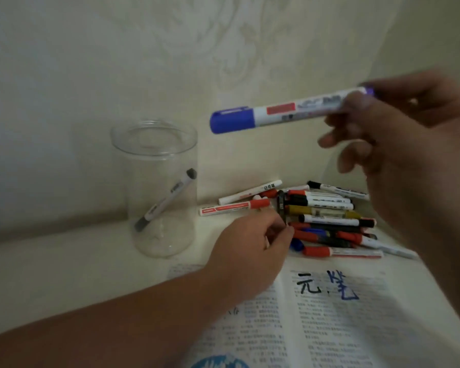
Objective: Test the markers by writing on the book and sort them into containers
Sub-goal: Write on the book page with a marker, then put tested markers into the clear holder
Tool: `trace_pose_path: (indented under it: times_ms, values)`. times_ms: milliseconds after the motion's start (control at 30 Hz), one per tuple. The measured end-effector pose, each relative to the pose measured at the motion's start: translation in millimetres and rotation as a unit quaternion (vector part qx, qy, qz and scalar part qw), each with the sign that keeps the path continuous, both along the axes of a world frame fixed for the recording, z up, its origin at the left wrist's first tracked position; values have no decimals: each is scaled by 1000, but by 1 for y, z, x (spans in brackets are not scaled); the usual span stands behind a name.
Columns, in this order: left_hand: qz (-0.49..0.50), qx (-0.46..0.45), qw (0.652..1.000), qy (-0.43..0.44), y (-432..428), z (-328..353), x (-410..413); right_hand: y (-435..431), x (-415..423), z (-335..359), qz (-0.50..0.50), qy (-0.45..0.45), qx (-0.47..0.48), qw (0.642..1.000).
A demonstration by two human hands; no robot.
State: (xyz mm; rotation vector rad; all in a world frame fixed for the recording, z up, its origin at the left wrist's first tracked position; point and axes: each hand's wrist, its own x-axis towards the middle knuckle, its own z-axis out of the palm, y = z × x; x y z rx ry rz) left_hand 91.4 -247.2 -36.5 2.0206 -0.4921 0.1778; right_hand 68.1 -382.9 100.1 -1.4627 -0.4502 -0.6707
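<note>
Blue-capped marker [290, 111] is pinched near its tail end by the fingertips [356, 102] of the right hand [398, 144], held level in the air, cap on and pointing toward the clear jar [149, 155]. Left hand [250, 245] has its fingers curled into the marker pile [327, 219], pinching a dark marker [281, 205] by the look of it. Blue scribble [341, 286] sits on the book [329, 328], so I reckon this one's tested and we're at the sorting step. Jar has one grey-capped marker [165, 199] leaning inside. Next move needs a swing left over the rim, tilt the marker down, then let go.
</note>
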Motion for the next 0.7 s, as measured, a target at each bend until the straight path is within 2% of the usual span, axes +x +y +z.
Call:
trace_pose_path:
  times_ms: [100, 200, 400, 533, 700]
  values:
    - [-1, 30, 999, 14, 2, 1, -1, 38, 20, 25, -3, -11, -86, 996]
    - [-13, 44, 999, 17, 3, 1, -2, 72, 46, 32, -29, 20, -192, 981]
    - [-26, 61, 998, -20, 4, -2, 1, 111, 81, 21, -46, 124, -396, 909]
    - [-48, 57, 997, -22, 4, -3, 2, 113, 85, 20, -22, 192, -412, 891]
    - [-44, 58, 997, -15, 4, -3, 2, 107, 81, 22, -9, 184, -407, 895]
